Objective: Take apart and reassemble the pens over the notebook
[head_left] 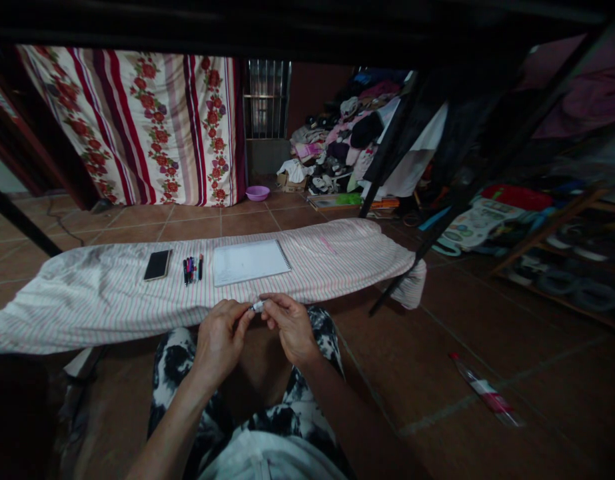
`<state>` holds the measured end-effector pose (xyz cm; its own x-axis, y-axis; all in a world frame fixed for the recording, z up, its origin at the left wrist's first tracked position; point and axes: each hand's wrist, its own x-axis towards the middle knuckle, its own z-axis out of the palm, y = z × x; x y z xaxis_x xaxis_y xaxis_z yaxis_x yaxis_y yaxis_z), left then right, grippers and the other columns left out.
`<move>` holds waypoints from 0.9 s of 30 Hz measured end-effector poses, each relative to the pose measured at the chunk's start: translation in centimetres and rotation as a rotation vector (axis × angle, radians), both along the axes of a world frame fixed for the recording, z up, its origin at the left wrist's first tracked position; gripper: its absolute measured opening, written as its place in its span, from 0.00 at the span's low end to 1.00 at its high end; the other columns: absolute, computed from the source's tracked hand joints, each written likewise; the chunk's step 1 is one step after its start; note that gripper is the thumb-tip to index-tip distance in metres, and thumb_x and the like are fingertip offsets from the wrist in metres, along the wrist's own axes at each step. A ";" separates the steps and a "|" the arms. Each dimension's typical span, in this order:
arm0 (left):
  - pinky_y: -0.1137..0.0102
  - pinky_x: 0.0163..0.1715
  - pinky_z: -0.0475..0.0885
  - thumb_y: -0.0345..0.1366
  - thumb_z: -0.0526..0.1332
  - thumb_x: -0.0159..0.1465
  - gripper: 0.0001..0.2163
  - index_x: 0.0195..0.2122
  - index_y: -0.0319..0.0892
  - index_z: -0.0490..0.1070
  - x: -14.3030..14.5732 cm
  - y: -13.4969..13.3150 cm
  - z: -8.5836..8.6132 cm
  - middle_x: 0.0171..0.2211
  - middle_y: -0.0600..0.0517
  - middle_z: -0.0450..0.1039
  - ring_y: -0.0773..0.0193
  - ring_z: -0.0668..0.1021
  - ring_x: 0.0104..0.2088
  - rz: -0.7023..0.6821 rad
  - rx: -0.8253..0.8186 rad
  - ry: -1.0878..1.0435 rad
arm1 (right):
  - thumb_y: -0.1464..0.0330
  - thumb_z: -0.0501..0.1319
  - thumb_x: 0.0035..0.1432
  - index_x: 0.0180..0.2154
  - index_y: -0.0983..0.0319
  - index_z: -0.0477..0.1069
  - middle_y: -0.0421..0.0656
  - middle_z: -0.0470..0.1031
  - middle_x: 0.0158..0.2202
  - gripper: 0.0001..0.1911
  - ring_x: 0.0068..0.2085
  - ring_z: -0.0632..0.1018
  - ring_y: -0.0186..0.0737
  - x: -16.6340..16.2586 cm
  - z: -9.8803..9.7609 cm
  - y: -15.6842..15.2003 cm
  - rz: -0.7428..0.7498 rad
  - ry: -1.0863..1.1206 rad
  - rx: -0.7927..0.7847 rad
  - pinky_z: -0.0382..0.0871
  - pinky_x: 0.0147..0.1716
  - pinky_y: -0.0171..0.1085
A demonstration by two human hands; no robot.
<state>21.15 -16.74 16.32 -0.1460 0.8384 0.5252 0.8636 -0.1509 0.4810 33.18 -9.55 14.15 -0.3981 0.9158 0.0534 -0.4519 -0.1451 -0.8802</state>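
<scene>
My left hand (pixel 221 337) and my right hand (pixel 287 327) meet just in front of a low board covered in pink-striped cloth (pixel 112 293). Both pinch one small pale object (pixel 258 306) between their fingertips; it is too small to name. On the cloth beyond lie a white spiral notebook (pixel 249 261), a few pens (pixel 192 268) side by side and a dark phone (pixel 158 265). My knees in black-and-white patterned trousers (pixel 177 367) sit below the hands.
The floor is of brown tiles (pixel 437 373). A plastic-wrapped packet (pixel 487 393) lies on it at the right. At the back hang a floral striped curtain (pixel 137 127), with a pink basin (pixel 258 193) and a pile of clothes (pixel 342 140). Black frame bars (pixel 487 173) slant across the right; shelves (pixel 562 267) stand further right.
</scene>
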 end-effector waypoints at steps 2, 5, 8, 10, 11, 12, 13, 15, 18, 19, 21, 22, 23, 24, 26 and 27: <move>0.66 0.32 0.69 0.36 0.53 0.64 0.10 0.36 0.41 0.73 0.0 0.0 0.0 0.27 0.50 0.73 0.59 0.74 0.32 0.006 0.000 0.010 | 0.62 0.68 0.42 0.29 0.62 0.76 0.38 0.71 0.19 0.12 0.20 0.66 0.28 -0.1 0.1 -0.1 0.000 0.007 -0.007 0.56 0.19 0.30; 0.66 0.33 0.69 0.36 0.53 0.64 0.11 0.37 0.40 0.73 0.1 0.0 -0.1 0.28 0.49 0.72 0.59 0.74 0.33 0.005 -0.011 0.010 | 0.62 0.68 0.43 0.30 0.62 0.75 0.39 0.72 0.20 0.12 0.21 0.68 0.29 -0.2 0.1 -0.3 0.020 0.038 -0.008 0.58 0.19 0.30; 0.65 0.34 0.69 0.37 0.53 0.64 0.11 0.38 0.39 0.74 0.2 0.0 0.0 0.29 0.49 0.73 0.59 0.74 0.33 0.003 -0.040 -0.007 | 0.63 0.70 0.41 0.31 0.62 0.75 0.40 0.74 0.22 0.13 0.24 0.71 0.31 -0.3 0.1 -0.4 0.023 0.081 -0.027 0.60 0.20 0.30; 0.65 0.36 0.69 0.38 0.53 0.64 0.12 0.40 0.41 0.73 0.1 0.0 0.0 0.31 0.49 0.74 0.59 0.74 0.35 -0.006 -0.072 -0.022 | 0.64 0.70 0.40 0.30 0.62 0.76 0.40 0.74 0.23 0.13 0.24 0.72 0.30 -0.4 0.2 -0.3 0.007 0.106 -0.045 0.61 0.20 0.29; 0.65 0.37 0.69 0.39 0.53 0.64 0.12 0.42 0.41 0.73 0.0 0.0 -0.1 0.33 0.49 0.74 0.59 0.74 0.36 -0.009 -0.089 -0.032 | 0.64 0.70 0.40 0.30 0.62 0.76 0.39 0.74 0.22 0.13 0.24 0.72 0.30 -0.4 0.2 -0.3 -0.003 0.120 -0.056 0.61 0.21 0.29; 0.64 0.39 0.69 0.41 0.54 0.64 0.13 0.45 0.42 0.72 -0.2 0.0 -0.1 0.35 0.49 0.75 0.58 0.74 0.38 -0.009 -0.104 -0.047 | 0.64 0.70 0.39 0.30 0.62 0.76 0.39 0.74 0.22 0.13 0.24 0.72 0.29 -0.3 0.3 -0.1 -0.014 0.136 -0.071 0.61 0.21 0.28; 0.64 0.40 0.69 0.42 0.55 0.63 0.15 0.47 0.42 0.70 -0.4 0.0 -0.2 0.37 0.48 0.75 0.58 0.74 0.40 -0.002 -0.115 -0.067 | 0.64 0.71 0.39 0.30 0.62 0.76 0.39 0.74 0.23 0.13 0.24 0.72 0.29 -0.2 0.4 0.0 -0.025 0.151 -0.088 0.61 0.21 0.28; 0.63 0.43 0.68 0.44 0.56 0.62 0.18 0.50 0.42 0.68 -1.0 -0.1 -0.4 0.40 0.47 0.75 0.57 0.74 0.42 0.028 -0.130 -0.127 | 0.65 0.71 0.37 0.29 0.62 0.76 0.39 0.74 0.25 0.13 0.25 0.72 0.28 0.0 0.5 0.5 -0.048 0.173 -0.130 0.61 0.20 0.26; 0.63 0.45 0.68 0.45 0.56 0.61 0.18 0.48 0.43 0.70 -1.7 -0.4 -0.9 0.41 0.47 0.75 0.57 0.75 0.43 0.043 -0.154 -0.261 | 0.65 0.72 0.36 0.28 0.63 0.76 0.39 0.74 0.28 0.13 0.26 0.73 0.27 0.4 0.4 1.1 -0.078 0.181 -0.181 0.60 0.19 0.25; 0.63 0.45 0.69 0.45 0.57 0.61 0.17 0.47 0.43 0.71 -1.9 -0.5 -1.1 0.41 0.48 0.76 0.58 0.76 0.43 0.038 -0.157 -0.318 | 0.66 0.72 0.36 0.28 0.63 0.76 0.39 0.74 0.28 0.13 0.26 0.72 0.27 0.4 0.4 1.2 -0.088 0.183 -0.193 0.61 0.19 0.24; 0.63 0.45 0.69 0.45 0.58 0.60 0.17 0.46 0.42 0.72 -1.9 -0.6 -1.5 0.42 0.48 0.76 0.58 0.76 0.42 0.020 -0.155 -0.433 | 0.66 0.72 0.37 0.28 0.63 0.76 0.39 0.74 0.27 0.12 0.26 0.73 0.26 0.5 0.3 1.3 -0.107 0.195 -0.206 0.61 0.20 0.24; 0.63 0.44 0.70 0.45 0.58 0.59 0.17 0.45 0.42 0.73 -1.8 -0.6 -1.7 0.41 0.48 0.76 0.58 0.77 0.42 0.009 -0.153 -0.480 | 0.67 0.71 0.38 0.29 0.62 0.76 0.39 0.73 0.27 0.12 0.26 0.73 0.26 0.5 0.3 1.3 -0.113 0.200 -0.207 0.62 0.20 0.24; 0.64 0.43 0.71 0.44 0.59 0.59 0.16 0.44 0.42 0.73 -1.7 -0.6 -1.9 0.40 0.48 0.77 0.58 0.77 0.41 -0.004 -0.153 -0.512 | 0.67 0.71 0.38 0.29 0.63 0.76 0.39 0.73 0.27 0.12 0.26 0.73 0.26 0.4 0.2 1.2 -0.112 0.204 -0.206 0.62 0.21 0.24; 0.64 0.43 0.71 0.44 0.59 0.58 0.16 0.43 0.41 0.74 -1.6 -0.6 -2.1 0.40 0.48 0.77 0.58 0.78 0.40 -0.014 -0.151 -0.527 | 0.67 0.71 0.39 0.29 0.63 0.76 0.39 0.73 0.27 0.12 0.26 0.72 0.26 0.4 0.2 1.1 -0.105 0.206 -0.203 0.62 0.21 0.24; 0.64 0.42 0.72 0.43 0.59 0.59 0.14 0.41 0.41 0.75 -1.5 -0.7 -2.3 0.38 0.48 0.78 0.58 0.78 0.39 -0.016 -0.139 -0.515 | 0.67 0.71 0.39 0.31 0.63 0.76 0.39 0.74 0.29 0.12 0.26 0.72 0.26 0.3 0.3 0.9 -0.077 0.207 -0.195 0.62 0.20 0.24; 0.64 0.43 0.72 0.42 0.59 0.59 0.13 0.41 0.42 0.75 -1.5 -0.7 -2.4 0.38 0.49 0.78 0.58 0.78 0.40 -0.010 -0.128 -0.496 | 0.67 0.71 0.39 0.32 0.62 0.76 0.40 0.74 0.29 0.13 0.26 0.72 0.26 0.3 0.3 0.9 -0.064 0.208 -0.192 0.62 0.20 0.24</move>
<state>19.69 -17.44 13.96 -0.3431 0.8942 0.2876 0.5254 -0.0711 0.8478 33.45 -8.69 14.45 -0.3380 0.9399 -0.0489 -0.6332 -0.2656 -0.7270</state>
